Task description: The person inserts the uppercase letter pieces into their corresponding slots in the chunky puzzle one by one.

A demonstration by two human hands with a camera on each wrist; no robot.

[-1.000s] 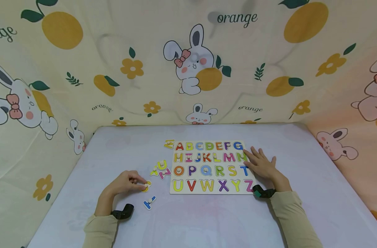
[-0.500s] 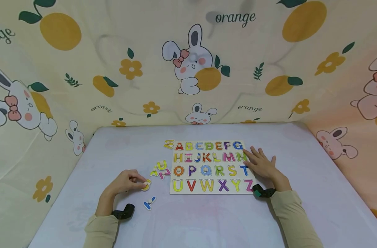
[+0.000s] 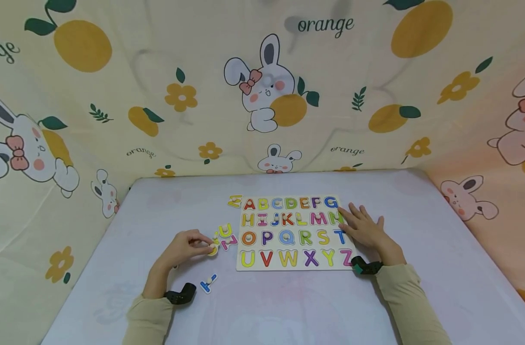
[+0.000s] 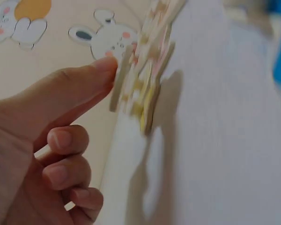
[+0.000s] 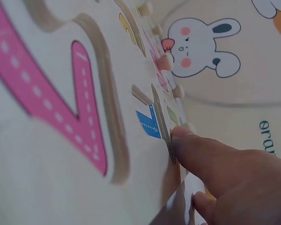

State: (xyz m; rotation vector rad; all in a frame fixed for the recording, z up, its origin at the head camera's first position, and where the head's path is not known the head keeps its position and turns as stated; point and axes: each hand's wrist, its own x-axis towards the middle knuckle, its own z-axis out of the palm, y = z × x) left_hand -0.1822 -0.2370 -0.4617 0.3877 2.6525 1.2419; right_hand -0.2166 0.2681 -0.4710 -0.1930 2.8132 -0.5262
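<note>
My left hand (image 3: 185, 247) pinches a yellow letter piece (image 3: 213, 250) between thumb and fingertips. In the left wrist view the piece (image 4: 121, 82) is seen edge-on, its letter face hidden. Just behind it are a yellow U piece (image 3: 225, 230), a pink Z piece (image 3: 229, 242) and a yellow piece partly covered by the held one. My right hand (image 3: 366, 231) lies with fingers spread on the right edge of the alphabet board (image 3: 294, 264), beside N and T. In the right wrist view a fingertip (image 5: 181, 136) touches the board there.
A blue T piece (image 3: 208, 283) lies on the white table (image 3: 262, 311) nearer the front. At the board's upper left corner is a yellow W piece (image 3: 235, 201). Knobbed letters fill the upper rows; the bottom row shows flat printed letters. A patterned curtain (image 3: 331, 76) stands behind.
My left hand has taken the yellow letter piece from its spot and moved it right and away from me, toward the loose letters. My right hand stays on the board.
</note>
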